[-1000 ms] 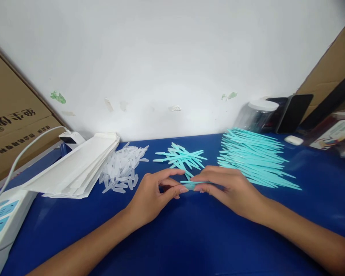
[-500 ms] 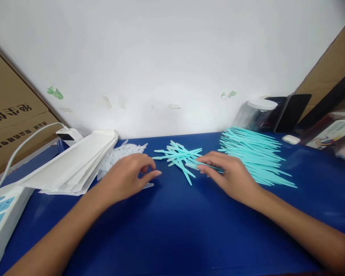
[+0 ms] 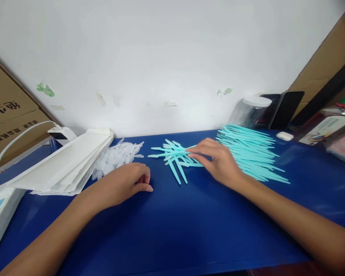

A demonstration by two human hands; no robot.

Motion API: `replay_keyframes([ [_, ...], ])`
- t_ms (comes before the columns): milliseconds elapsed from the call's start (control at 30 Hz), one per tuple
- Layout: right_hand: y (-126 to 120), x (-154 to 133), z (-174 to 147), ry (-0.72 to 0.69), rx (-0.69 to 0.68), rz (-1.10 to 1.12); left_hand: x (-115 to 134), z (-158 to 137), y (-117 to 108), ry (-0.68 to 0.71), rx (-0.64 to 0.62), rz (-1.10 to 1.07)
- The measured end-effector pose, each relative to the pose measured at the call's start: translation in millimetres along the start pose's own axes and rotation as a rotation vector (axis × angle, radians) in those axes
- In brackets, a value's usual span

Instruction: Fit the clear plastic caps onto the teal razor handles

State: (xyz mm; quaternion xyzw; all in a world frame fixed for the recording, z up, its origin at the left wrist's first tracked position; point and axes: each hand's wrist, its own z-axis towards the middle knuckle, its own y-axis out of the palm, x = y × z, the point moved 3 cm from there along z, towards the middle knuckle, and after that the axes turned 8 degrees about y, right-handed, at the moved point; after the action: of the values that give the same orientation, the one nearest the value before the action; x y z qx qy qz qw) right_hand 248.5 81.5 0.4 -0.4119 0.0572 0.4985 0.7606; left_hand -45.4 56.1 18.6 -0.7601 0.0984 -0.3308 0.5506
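My right hand [image 3: 217,159] pinches a slim teal stick, which looks like an eyebrow razor, by thumb and fingertips over a loose, crossed pile of such razors [image 3: 172,153]. The held one overlaps the pile, so its far end is hard to pick out. To the right of that hand lies a larger bundle of teal razors [image 3: 253,153], mostly side by side. My left hand [image 3: 132,180] hovers near the table with fingers loosely curled and thumb apart, nothing visible in it. Just behind it is a heap of small translucent white caps [image 3: 117,155].
Stacked white paper bags [image 3: 66,165] lie at the left, beside a power strip [image 3: 5,207] and a white charger [image 3: 61,134] with a cable. At the back right stand a lidded clear jar [image 3: 250,111], a phone [image 3: 286,111], a white case [image 3: 284,136] and a bottle [image 3: 324,124].
My right hand has moved left onto the middle pile with its razor. My left hand has drawn slightly back and left, its fingers a little more curled. The view has shifted slightly.
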Motion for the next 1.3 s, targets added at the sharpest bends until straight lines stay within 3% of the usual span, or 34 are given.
replay_keyframes([
  [333, 2, -22, -8, 0.195, -0.253, 0.141, 14, 10, 13, 0.156, 0.275, -0.202],
  [600, 3, -29, -11, 0.132, -0.314, 0.202, 25, 11, 18, 0.311, 0.404, -0.248],
  [1100, 1, -35, -16, 0.062, -0.359, 0.142, 35, 9, 20, 0.23, 0.398, -0.233],
  [1300, 1, -37, -17, 0.057, -0.396, 0.136, 41, 8, 22, 0.279, 0.422, -0.233],
])
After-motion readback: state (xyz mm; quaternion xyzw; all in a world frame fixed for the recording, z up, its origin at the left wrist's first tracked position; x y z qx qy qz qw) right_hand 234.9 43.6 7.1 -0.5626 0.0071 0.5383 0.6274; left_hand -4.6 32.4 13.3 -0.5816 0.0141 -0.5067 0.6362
